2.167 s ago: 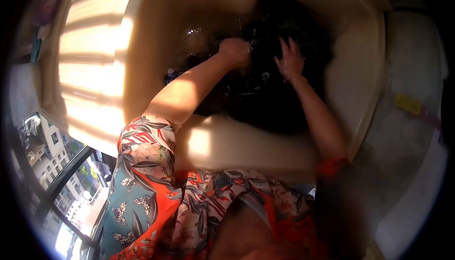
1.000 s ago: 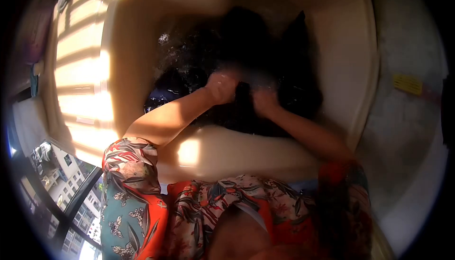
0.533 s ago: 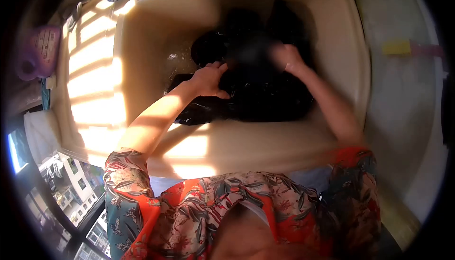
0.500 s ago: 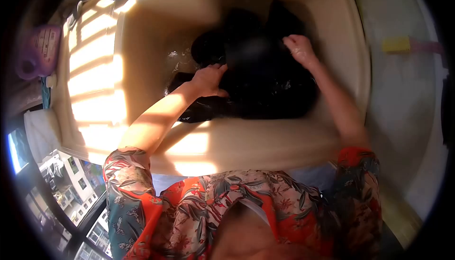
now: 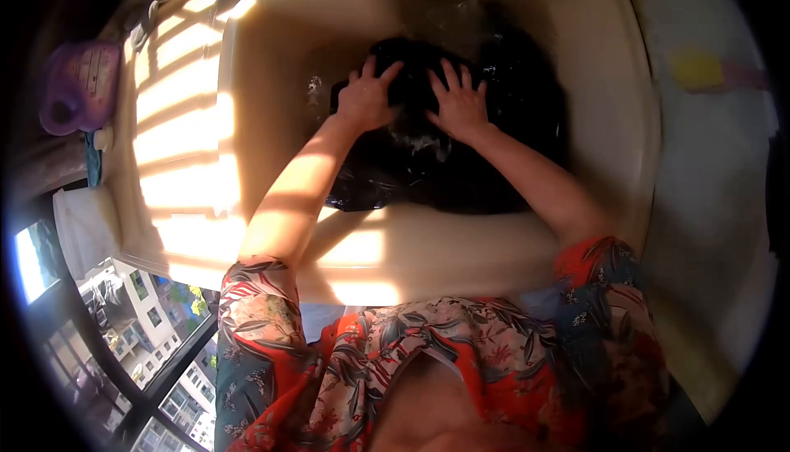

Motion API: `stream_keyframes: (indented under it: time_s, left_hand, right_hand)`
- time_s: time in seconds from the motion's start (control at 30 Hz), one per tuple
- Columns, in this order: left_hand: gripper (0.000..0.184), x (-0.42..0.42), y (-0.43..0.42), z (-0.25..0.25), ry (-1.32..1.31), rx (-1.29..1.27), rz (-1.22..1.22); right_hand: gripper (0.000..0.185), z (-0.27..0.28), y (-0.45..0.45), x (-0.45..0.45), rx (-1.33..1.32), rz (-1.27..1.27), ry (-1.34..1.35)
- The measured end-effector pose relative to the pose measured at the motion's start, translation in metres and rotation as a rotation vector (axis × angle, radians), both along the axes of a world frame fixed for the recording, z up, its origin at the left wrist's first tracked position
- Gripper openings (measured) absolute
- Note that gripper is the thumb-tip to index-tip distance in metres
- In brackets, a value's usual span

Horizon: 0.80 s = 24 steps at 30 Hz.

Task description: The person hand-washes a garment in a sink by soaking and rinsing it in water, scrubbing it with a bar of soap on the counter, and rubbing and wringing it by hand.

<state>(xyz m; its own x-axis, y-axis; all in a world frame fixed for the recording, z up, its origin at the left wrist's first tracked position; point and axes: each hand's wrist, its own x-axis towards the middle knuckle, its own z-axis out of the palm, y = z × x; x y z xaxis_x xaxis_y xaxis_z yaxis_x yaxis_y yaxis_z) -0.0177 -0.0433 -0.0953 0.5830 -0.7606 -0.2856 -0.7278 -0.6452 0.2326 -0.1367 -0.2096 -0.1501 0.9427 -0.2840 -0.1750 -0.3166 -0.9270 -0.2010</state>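
Resting spread, the fingers of the left hand (image 5: 365, 101) and right hand (image 5: 462, 109) touch black cloth (image 5: 518, 151), lying in water (image 5: 424, 142) inside the beige basin (image 5: 611, 127). Judgement: flat, even pressure should reach folds; low strokes limit splashing. Outside, left: purple jug (image 5: 97, 81).

Harsh barred sunlight across the sink's left ledge (image 5: 181, 151), dark cloth (image 5: 481, 174) nearly featureless in shadow, fisheye curvature, black corners.

Left forearm (image 5: 303, 180) and right forearm (image 5: 543, 184) reach forward, converging. Left grip (image 5: 367, 104): palm down, fingers spread, pointing forward. Right grip (image 5: 462, 109): near left, apart; palm down, fingers splayed. Left forearm partly sunlit.
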Motion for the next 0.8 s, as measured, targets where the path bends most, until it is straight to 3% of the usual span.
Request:
stream_keyframes:
  time_s: [0.03, 0.07, 0.13, 0.17, 0.23, 0.27, 0.3, 0.33, 0.4, 0.47, 0.5, 0.53, 0.57, 0.6, 0.67, 0.7, 0.77, 0.8]
  left_hand:
    - [0.068, -0.007, -0.002, -0.037, -0.109, 0.163, -0.042]
    - [0.065, -0.004, -0.005, -0.043, -0.007, 0.170, -0.018]
    - [0.059, 0.009, -0.010, -0.043, 0.191, 0.166, 0.028]
    - [0.048, 0.026, -0.013, -0.047, 0.384, -0.055, 0.040]
    - [0.042, 0.033, 0.000, -0.028, 1.035, -0.438, 0.461]
    - [0.040, 0.033, 0.004, -0.008, 1.368, -0.631, 0.669]
    - [0.041, 0.033, 0.007, 0.001, 1.944, -0.696, 0.915]
    - [0.041, 0.028, 0.004, -0.004, 1.854, -0.793, 0.917]
    - [0.041, 0.019, -0.001, -0.029, 1.649, -0.983, 0.913]
    - [0.034, -0.004, -0.009, -0.089, 1.595, -1.342, 0.871]
    - [0.032, -0.016, -0.012, -0.117, 1.568, -1.519, 0.827]
    - [0.030, -0.020, -0.009, -0.043, 1.563, -0.905, 1.070]
    - [0.026, -0.020, -0.014, -0.045, 1.354, -0.709, 1.144]
    - [0.026, -0.016, -0.016, -0.046, 1.350, -0.736, 1.097]
    - [0.025, -0.017, -0.011, -0.054, 1.360, -0.779, 1.028]
    - [0.025, -0.014, -0.009, -0.064, 1.608, -0.928, 1.061]
    - [0.024, -0.019, -0.013, -0.087, 1.569, -1.285, 0.452]
    - [0.023, -0.011, -0.013, -0.105, 1.691, -1.216, 0.415]
  right_hand:
    - [0.068, -0.030, 0.003, -0.011, -0.110, 0.099, 0.005]
    - [0.069, -0.058, -0.009, -0.005, -0.214, 0.130, -0.086]
    - [0.056, -0.052, -0.026, 0.015, 0.089, 0.030, -0.027]
    - [0.051, -0.042, -0.028, 0.021, 0.197, -0.076, -0.079]
    - [0.043, -0.012, -0.033, 0.035, 0.408, -0.304, -0.199]
    - [0.041, 0.059, -0.011, 0.036, 0.611, -0.325, -0.004]
    - [0.042, 0.055, 0.009, 0.029, 0.473, -0.193, -0.226]
    - [0.040, 0.072, 0.035, 0.022, 0.424, -0.019, -0.394]
    - [0.028, 0.091, 0.087, 0.015, 0.434, 0.053, -0.518]
    - [0.017, 0.060, 0.083, 0.036, 0.340, 0.091, -0.640]
    - [0.018, 0.032, 0.065, 0.054, 0.248, -0.050, -0.627]
    - [0.022, 0.010, 0.044, 0.069, 0.150, -0.188, -0.613]
    - [0.026, 0.001, 0.032, 0.066, 0.306, -0.234, -0.517]
    - [0.030, -0.001, 0.023, 0.067, 0.457, -0.273, -0.423]
    - [0.025, 0.031, 0.052, 0.048, 0.402, -0.239, -0.485]
    - [0.023, 0.052, 0.076, 0.032, 0.403, -0.150, -0.553]
    - [0.022, 0.060, 0.083, 0.025, 0.428, -0.064, -0.652]
    - [0.023, 0.057, 0.077, 0.026, 0.463, -0.067, -0.685]
